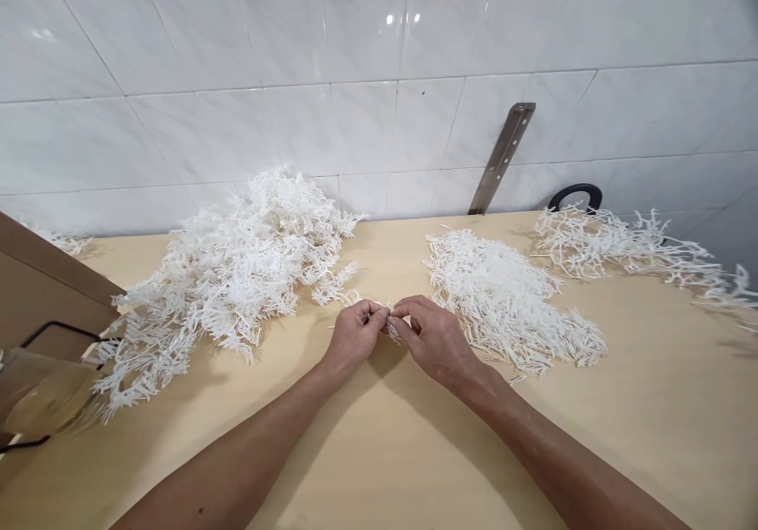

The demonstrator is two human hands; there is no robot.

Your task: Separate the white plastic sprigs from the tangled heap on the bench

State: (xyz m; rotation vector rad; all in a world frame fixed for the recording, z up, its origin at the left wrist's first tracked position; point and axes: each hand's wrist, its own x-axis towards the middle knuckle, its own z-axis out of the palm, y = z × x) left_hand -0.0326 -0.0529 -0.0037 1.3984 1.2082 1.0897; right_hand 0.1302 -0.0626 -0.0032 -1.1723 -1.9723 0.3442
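My left hand (357, 331) and my right hand (435, 339) meet above the table's middle, both with fingers pinched. Between their fingertips is a small white branched plastic piece (392, 329), mostly covered by the fingers. Left of my hands rises a large tangled heap of white branched plastic pieces (254, 253), a few strands reaching close to my left hand. Beside my right hand lies a flatter pile of thin white plastic pieces (497, 293).
Bare, thicker white branched strands (621, 246) spread at the far right, before a black curved handle (576, 190). A metal strip (503, 159) leans on the tiled wall. At left stand a brown box (47, 293) and a clear container (47, 396) on the wooden table (379, 451).
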